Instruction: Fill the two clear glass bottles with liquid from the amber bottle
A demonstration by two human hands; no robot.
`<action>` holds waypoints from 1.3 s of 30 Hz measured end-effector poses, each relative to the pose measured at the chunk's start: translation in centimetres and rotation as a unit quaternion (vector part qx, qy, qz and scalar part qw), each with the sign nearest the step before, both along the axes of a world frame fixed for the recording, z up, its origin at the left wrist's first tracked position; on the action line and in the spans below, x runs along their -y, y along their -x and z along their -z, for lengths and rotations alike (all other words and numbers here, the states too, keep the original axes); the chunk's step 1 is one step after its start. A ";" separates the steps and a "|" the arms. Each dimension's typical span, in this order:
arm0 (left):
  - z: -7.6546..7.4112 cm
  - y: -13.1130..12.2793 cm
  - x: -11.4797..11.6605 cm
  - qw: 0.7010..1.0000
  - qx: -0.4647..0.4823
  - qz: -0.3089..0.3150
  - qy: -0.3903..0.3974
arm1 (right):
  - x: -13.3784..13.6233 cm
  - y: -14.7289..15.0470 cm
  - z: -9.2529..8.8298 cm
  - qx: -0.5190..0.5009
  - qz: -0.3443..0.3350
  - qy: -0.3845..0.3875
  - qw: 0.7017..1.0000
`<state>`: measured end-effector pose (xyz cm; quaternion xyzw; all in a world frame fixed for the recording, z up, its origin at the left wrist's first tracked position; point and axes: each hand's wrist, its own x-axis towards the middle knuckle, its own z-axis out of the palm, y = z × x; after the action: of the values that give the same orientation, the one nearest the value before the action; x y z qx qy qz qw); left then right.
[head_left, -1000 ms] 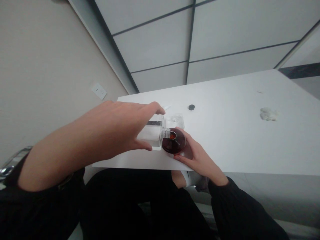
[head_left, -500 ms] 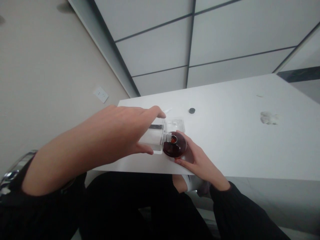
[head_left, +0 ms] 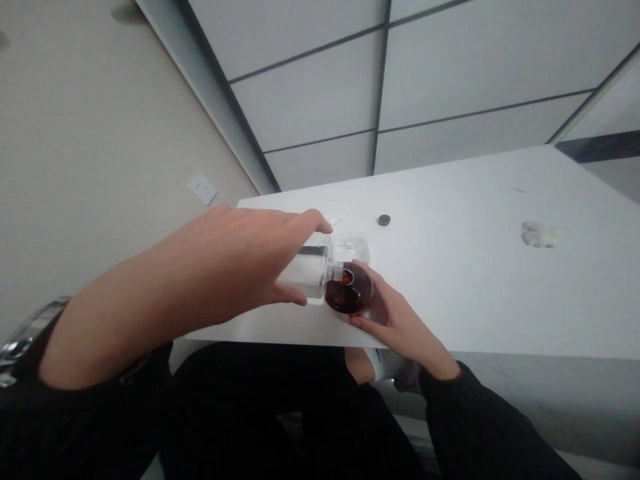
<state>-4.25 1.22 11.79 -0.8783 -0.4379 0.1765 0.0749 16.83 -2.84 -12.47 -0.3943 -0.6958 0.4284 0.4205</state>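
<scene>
Gripped in my left hand [head_left: 250, 257] is a clear square bottle [head_left: 309, 275] with a dark band on its side. It is tipped onto its side, its threaded neck pointing right. That neck lies over the open mouth of a round dark amber bottle [head_left: 345, 297]. My right hand [head_left: 397, 320] wraps round the amber bottle from the right, and this bottle stands on the white table near its front edge. I cannot make out whether liquid is flowing between the two. A small dark round cap [head_left: 384, 220] lies on the table beyond the bottles.
Behind the bottles a clear plastic tray-like piece [head_left: 353, 247] lies on the white table [head_left: 465, 280]. To the right is a crumpled clear item [head_left: 539, 235] with a small thin strip [head_left: 520, 191] beyond it. White panelled doors [head_left: 320, 87] stand behind the table; a wall socket [head_left: 203, 189] is at left.
Both hands and both bottles keep nearly the same pose. The view has shifted very slightly; nothing was let go or taken hold of.
</scene>
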 end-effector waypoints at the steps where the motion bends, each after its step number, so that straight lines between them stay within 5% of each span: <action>1: 0.0 0.0 0.0 1.000 0.000 0.001 0.005 | 0.0 0.0 0.0 0.001 0.001 0.001 1.000; 13: 0.1 1.1 -0.4 0.995 0.076 0.043 0.041 | -0.2 0.0 -0.1 0.005 -0.001 -0.005 1.000; 39: -0.2 0.8 -0.4 0.996 0.070 0.053 0.030 | -0.1 0.0 -0.5 0.002 -0.003 -0.003 1.000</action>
<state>-5.01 1.60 12.02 -0.9125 -0.3893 0.1229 0.0272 16.87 -2.76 -11.93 -0.3917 -0.6995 0.4265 0.4188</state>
